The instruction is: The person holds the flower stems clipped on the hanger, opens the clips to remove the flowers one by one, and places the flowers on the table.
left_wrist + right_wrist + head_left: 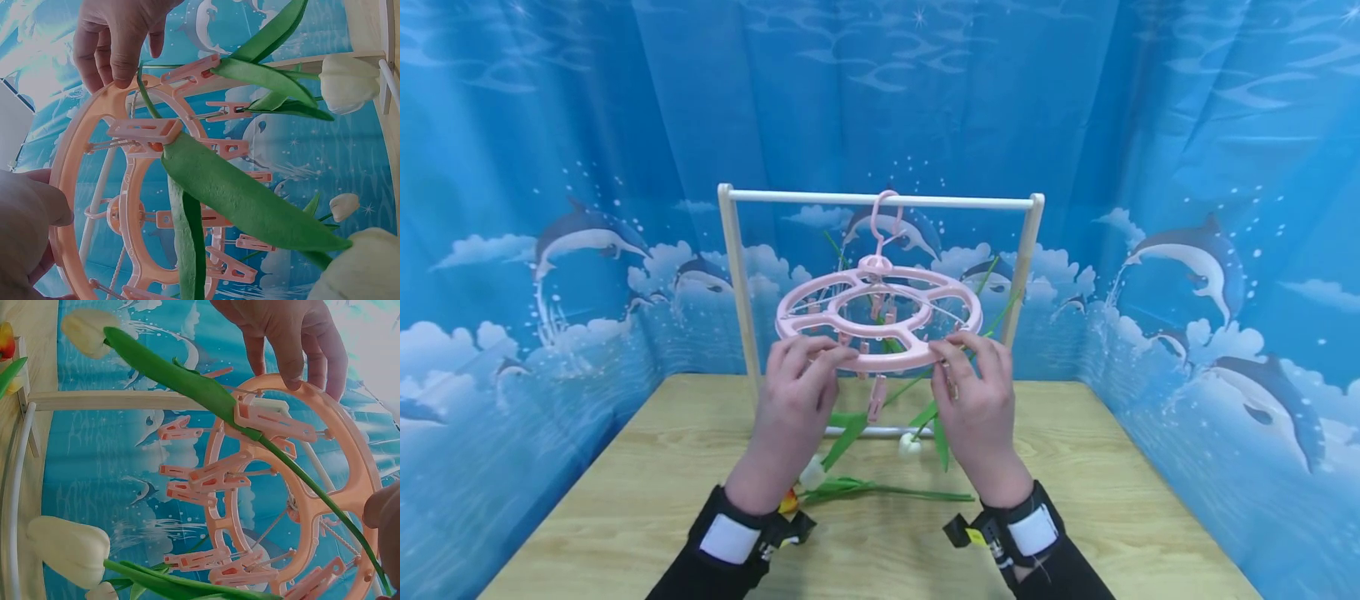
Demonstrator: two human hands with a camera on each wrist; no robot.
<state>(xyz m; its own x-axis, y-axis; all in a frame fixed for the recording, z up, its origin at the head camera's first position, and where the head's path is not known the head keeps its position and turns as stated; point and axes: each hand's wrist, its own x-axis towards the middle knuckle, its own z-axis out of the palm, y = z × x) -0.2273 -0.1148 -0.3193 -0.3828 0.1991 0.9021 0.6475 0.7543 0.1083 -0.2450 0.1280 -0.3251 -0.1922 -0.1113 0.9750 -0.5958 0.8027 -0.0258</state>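
While your left hand and right hand pinch pink clip hanger by near rim, it looks light, stiff; hold rim, not bendy tulips.

grips 2 | hanger 1 | rack 1 | pegs 8+ | white tulips 3+ | orange tulip 1

"What sort of place is this?"
"A curtained booth: blue dolphin-printed fabric sheets hang left, right and far around a pale wood-grain table."
"Home or lab?"
"Can't tell; the sheets hide what's beyond."
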